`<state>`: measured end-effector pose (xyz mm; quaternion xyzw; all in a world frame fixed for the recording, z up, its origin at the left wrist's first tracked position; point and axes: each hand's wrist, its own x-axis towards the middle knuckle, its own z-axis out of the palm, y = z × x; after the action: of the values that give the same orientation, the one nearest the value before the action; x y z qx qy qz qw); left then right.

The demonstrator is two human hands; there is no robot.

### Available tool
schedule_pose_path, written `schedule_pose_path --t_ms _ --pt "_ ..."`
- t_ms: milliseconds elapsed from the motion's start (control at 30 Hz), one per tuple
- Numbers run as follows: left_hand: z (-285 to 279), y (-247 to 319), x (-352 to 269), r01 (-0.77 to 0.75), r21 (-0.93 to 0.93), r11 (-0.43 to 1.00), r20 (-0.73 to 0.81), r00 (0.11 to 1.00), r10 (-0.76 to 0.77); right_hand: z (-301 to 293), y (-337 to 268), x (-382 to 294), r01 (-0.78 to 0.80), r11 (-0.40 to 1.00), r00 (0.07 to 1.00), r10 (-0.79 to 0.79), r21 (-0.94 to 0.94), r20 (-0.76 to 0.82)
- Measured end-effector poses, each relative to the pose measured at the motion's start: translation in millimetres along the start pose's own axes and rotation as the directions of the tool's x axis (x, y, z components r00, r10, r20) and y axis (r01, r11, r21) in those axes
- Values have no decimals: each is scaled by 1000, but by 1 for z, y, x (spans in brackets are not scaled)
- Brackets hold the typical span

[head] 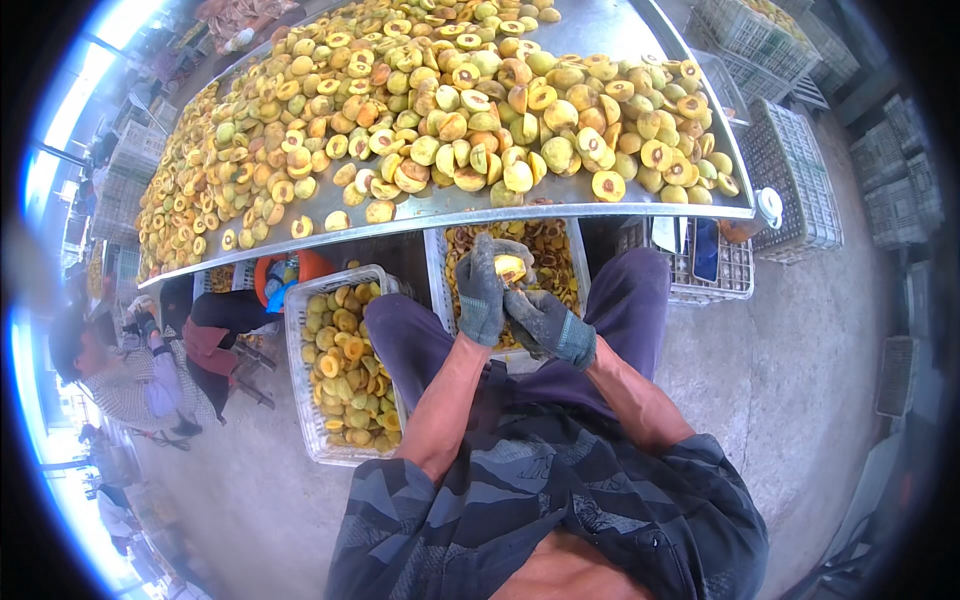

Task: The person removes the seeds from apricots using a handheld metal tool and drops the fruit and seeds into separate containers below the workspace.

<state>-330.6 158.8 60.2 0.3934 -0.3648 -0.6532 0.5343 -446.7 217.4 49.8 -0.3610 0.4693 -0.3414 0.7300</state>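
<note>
My left hand (481, 292), in a dark grey work glove, holds a halved yellow stone fruit (510, 268), perhaps a peach, with its cut face up. Close below the fruit, my right hand (551, 322) wears a matching glove, its fingers curled. Whether a small tool sits in its grip is hidden. Both hands are above a white plastic crate (433, 262) between my knees, which holds brownish pits and scraps (555, 259). On the metal table (585, 34) ahead lies a large heap of halved fruit (450, 112), many halves with dark pit centres.
A white crate (296, 390) of fruit halves stands beside my left leg. An orange bucket (315, 266) is under the table. At right, a phone (706, 250) rests on a crate (720, 289) near a white-lidded jug (769, 206). Another person (150, 375) sits at left.
</note>
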Motion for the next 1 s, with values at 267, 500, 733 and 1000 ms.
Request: schedule_pose_path --t_ms 267,500,733,1000 --pt "0 12 0 47 142 989 73 996 -58 -11 -2 0 -204 949 961 147 239 234" --pt "-17 10 2 167 -74 983 272 952 -142 -15 -2 3 -394 789 834 90 472 545" --pt "-38 -3 12 329 -461 824 0 929 -371 -15 0 12 -498 711 755 74 496 652" --pt "-197 38 0 -189 885 426 -106 809 578 -13 13 35 -220 938 961 162 266 224"
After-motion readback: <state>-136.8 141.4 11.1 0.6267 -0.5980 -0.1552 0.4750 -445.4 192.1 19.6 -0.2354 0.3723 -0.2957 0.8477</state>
